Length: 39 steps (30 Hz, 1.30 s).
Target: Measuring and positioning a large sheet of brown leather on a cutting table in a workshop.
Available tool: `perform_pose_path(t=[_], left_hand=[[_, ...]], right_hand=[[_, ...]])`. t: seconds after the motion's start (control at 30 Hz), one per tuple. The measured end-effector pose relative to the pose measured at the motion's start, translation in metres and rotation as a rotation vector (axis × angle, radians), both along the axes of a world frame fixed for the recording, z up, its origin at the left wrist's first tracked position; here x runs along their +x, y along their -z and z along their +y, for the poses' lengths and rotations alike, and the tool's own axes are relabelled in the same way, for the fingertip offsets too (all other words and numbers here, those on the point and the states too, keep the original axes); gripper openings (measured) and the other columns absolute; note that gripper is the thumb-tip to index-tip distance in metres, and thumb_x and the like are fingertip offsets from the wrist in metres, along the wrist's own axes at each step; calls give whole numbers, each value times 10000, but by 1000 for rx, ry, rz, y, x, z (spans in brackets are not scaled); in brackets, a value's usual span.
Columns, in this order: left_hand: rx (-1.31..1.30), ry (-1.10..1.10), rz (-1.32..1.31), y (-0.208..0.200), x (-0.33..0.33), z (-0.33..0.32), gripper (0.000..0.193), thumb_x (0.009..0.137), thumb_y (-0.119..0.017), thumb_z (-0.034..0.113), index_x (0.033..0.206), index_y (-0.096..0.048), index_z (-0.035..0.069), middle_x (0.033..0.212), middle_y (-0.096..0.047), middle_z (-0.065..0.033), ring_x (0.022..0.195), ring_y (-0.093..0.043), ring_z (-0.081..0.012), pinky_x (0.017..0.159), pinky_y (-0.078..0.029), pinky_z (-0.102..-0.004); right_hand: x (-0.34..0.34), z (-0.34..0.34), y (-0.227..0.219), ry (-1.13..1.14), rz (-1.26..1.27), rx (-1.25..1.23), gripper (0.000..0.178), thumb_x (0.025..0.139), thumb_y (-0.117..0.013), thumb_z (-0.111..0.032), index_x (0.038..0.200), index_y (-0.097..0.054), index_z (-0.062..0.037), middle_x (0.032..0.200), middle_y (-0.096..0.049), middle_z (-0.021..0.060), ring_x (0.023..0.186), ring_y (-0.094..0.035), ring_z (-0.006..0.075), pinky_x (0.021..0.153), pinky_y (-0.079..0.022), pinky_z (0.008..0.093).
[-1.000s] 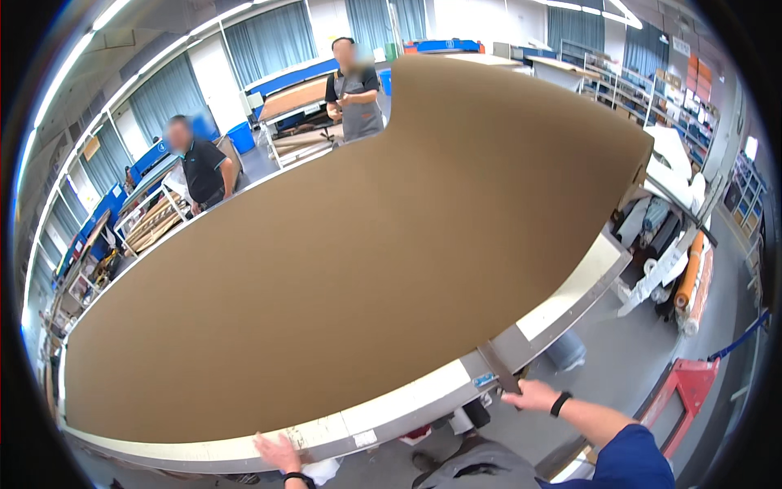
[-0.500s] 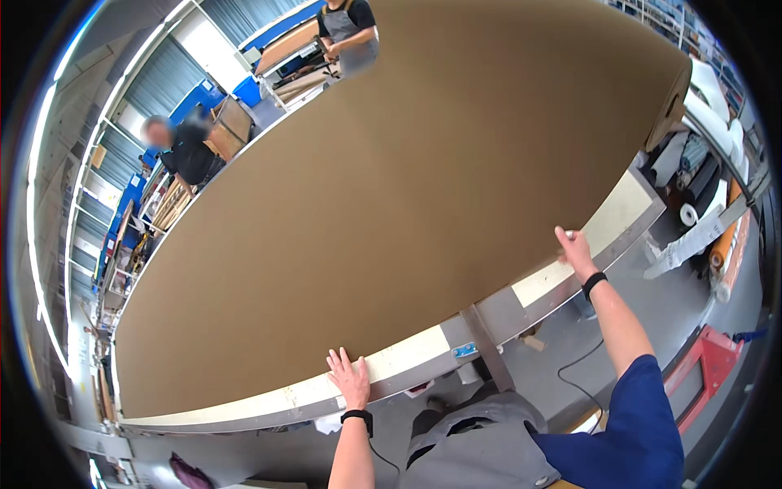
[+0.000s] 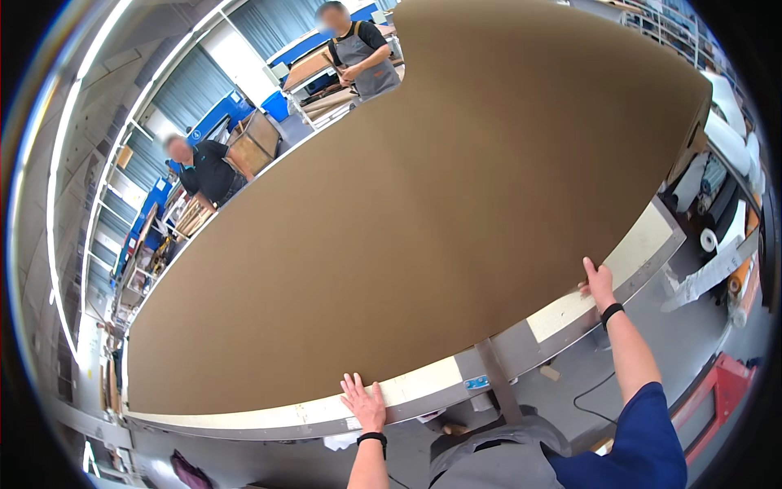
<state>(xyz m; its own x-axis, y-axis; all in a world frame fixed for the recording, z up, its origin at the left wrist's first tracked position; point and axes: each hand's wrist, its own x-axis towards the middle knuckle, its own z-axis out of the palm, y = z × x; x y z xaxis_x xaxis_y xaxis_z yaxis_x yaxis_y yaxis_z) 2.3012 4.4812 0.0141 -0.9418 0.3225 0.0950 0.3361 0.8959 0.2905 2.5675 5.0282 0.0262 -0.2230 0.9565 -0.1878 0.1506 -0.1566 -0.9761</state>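
Observation:
A large, smooth brown sheet (image 3: 391,236) covers most of the long table (image 3: 423,379), whose pale strip and grey edge show along the near side. My left hand (image 3: 363,404) lies flat with its fingers spread, fingertips on the sheet's near edge and palm over the pale strip. Farther right, my right hand (image 3: 599,282) is at the same sheet edge. One of its digits points up over the brown surface and another sits lower, apart from it; the rest are partly hidden. I cannot see anything held in either hand.
Across the table stand a person in a grey apron (image 3: 365,61) and a person in a dark shirt (image 3: 208,173). At the right are stored rolls (image 3: 709,196) and a red metal frame (image 3: 717,399). A dark cable (image 3: 590,407) trails over the floor.
The view has shifted, so table and people sit lower and farther right. My right hand's lower fingers, blurred before, are now clearer at the sheet edge. My left hand stays flat.

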Motion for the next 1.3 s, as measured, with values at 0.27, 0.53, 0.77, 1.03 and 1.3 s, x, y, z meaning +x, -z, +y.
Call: perform_pose_path(t=[0.27, 0.53, 0.77, 1.03, 1.3], left_hand=[[-6, -39, 107, -1, 6, 3, 641, 916, -521, 417, 1418, -377, 45, 1543, -252, -149, 1447, -165, -318, 1156, -65, -551], [64, -78, 116, 1, 9, -3, 632, 907, -532, 427, 1403, -407, 56, 1537, -266, -158, 1446, -168, -327, 1152, -67, -562], [25, -55, 169, 10, 5, 13, 641, 922, -491, 477, 1423, -400, 87, 1539, -276, -123, 1448, -180, -303, 1150, -92, -568], [-5, -89, 174, 2, 10, 4, 635, 937, -462, 481, 1429, -377, 89, 1535, -269, -126, 1442, -187, -304, 1146, -85, -572], [-26, -107, 213, 0, 8, 7, 623, 936, -477, 462, 1421, -385, 81, 1527, -278, -132, 1437, -200, -293, 1154, -99, -549]], right_hand=[[8, -1, 16, -211, -391, 307, 589, 991, -444, -442, 715, -584, 59, 461, -534, 116, 390, -590, 225, 379, -466, 336], [-2, 8, 40, -188, -474, 349, 700, 960, -428, -556, 568, -519, 17, 472, -533, 117, 416, -601, 237, 392, -463, 329], [22, 32, 62, -114, -278, 198, 647, 957, -454, -569, 613, -559, -31, 477, -470, 5, 367, -439, 121, 332, -322, 287], [7, 40, 80, -170, -257, 304, 545, 982, -467, -486, 785, -608, 2, 590, -549, 41, 393, -457, 138, 358, -364, 310], [10, 30, 61, -190, -222, 193, 528, 965, -482, -518, 848, -595, -17, 620, -524, 6, 399, -407, 88, 349, -309, 241]])
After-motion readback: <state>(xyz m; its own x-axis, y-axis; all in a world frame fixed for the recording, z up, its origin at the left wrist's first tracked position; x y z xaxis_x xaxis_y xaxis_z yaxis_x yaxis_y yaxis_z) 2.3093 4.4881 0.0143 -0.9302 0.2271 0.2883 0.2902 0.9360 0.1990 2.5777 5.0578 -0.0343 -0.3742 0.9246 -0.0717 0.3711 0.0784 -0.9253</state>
